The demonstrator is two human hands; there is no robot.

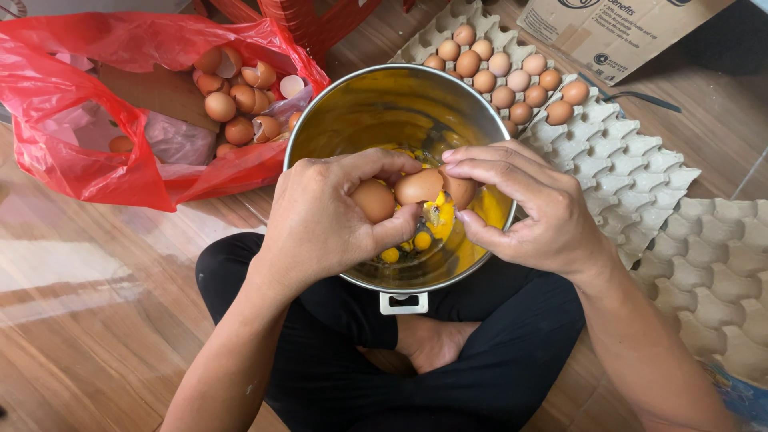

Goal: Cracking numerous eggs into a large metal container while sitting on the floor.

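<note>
Eggs: your left hand (324, 220) holds a whole brown egg (373, 200) and one end of a cracked egg (428, 188); your right hand (528, 208) pinches its other end.
Grip: both hands closed on shell, fingers curled tight.
Place: over the steel pot (336, 120) between your crossed legs, yolks (422, 240) lying inside.
Left: red bag (88, 172) of broken shells (240, 96).
Right: grey egg tray (616, 168), brown eggs (504, 76) at its far end.
</note>
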